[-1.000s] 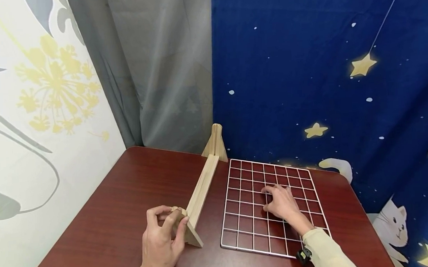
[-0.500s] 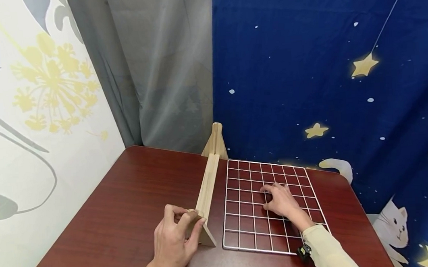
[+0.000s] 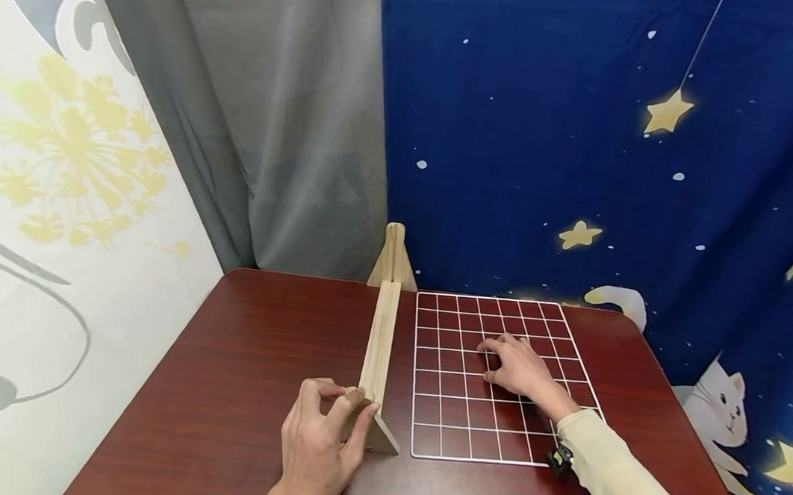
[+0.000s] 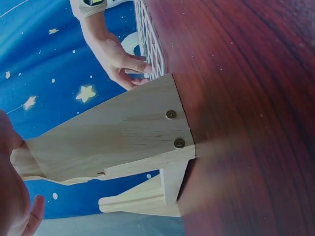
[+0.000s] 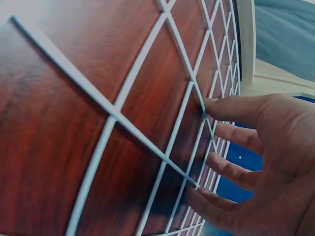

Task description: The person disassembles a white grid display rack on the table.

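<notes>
A pale wooden stand (image 3: 382, 334), a long bar joining two tapered upright end pieces, stands on the table. My left hand (image 3: 315, 439) pinches the rounded top of its near end piece between thumb and fingers. Two screw heads show low on that end piece (image 4: 113, 132) in the left wrist view. To the stand's right, a white wire grid (image 5: 114, 113) lies flat on the table. My right hand (image 3: 520, 368) rests on the grid's middle, its fingers spread and loosely bent, the fingertips touching the wires without gripping them.
The dark red-brown table (image 3: 241, 360) has rounded far corners. Behind it hang a grey curtain (image 3: 310, 132) and a blue star-patterned curtain (image 3: 499, 160). A white patterned surface (image 3: 76, 294) stands along the left side.
My left hand has swung the stand's near end to the right, so the stand lies closer to parallel with the grid. The grid has turned slightly under my right hand.
</notes>
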Action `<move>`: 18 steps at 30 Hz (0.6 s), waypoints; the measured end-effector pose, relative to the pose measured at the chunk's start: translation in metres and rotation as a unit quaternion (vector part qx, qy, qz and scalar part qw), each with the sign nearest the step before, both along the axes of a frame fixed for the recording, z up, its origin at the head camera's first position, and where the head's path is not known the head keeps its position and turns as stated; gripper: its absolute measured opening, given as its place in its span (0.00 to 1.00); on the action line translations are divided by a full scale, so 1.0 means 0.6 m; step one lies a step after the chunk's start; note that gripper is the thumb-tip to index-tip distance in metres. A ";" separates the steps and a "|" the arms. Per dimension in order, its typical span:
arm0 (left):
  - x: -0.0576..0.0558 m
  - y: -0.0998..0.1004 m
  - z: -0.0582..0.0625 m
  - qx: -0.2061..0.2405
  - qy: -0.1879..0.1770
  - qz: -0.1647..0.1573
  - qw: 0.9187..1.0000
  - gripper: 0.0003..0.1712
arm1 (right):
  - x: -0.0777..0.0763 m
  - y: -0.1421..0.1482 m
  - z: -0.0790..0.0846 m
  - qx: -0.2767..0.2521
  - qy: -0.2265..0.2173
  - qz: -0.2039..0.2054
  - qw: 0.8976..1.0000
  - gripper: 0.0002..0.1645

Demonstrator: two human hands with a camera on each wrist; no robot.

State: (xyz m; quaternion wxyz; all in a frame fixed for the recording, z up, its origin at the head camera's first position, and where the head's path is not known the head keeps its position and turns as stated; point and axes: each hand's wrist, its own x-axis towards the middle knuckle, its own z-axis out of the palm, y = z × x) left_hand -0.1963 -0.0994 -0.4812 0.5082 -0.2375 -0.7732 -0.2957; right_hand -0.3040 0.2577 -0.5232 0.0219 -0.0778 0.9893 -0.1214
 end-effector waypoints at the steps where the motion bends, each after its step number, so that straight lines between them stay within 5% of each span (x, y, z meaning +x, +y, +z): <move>1: 0.000 -0.001 0.000 0.000 0.000 0.001 1.000 0.19 | 0.001 -0.001 -0.001 -0.001 0.002 0.000 1.000 0.30; 10: -0.014 -0.010 0.006 -0.009 0.030 -0.042 0.999 0.19 | 0.018 0.007 -0.004 -0.022 0.022 0.033 0.999 0.29; 15: -0.038 -0.032 0.010 -0.010 0.011 -0.136 0.991 0.22 | 0.027 0.026 -0.002 -0.058 0.032 0.030 0.997 0.32; 18: -0.067 -0.057 0.016 0.019 -0.040 -0.189 0.981 0.25 | 0.027 0.049 -0.004 -0.075 0.077 -0.002 0.994 0.31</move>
